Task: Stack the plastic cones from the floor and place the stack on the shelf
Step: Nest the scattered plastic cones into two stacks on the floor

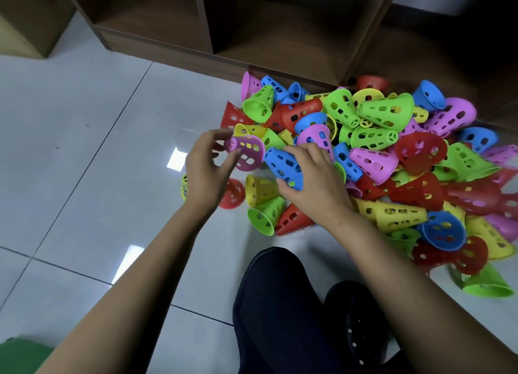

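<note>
Cones (372, 160) lie heaped on the tiled floor (84, 154) right at the foot of the shelf (280, 53). There are several dozen at least, too tangled for an exact count. Five colours show: red, green, yellow, blue and purple. Each is a tapered plastic shell with a wide flared rim, a narrow spoked tip and rows of oval holes through its wall. Nearly all lie on their sides, pointing every way, and about half a dozen lie loose a little farther out from the shelf than the heap. Two hands are in front of the shelf, at that outer edge. The left hand (207, 174) pinches one purple cone (248, 152) between curled thumb and fingertips, the cone held sideways. The right hand (314, 183) has its fingers wrapped over one blue cone (281, 164), thumb under its lower end. The two held cones are just beside each other.
</note>
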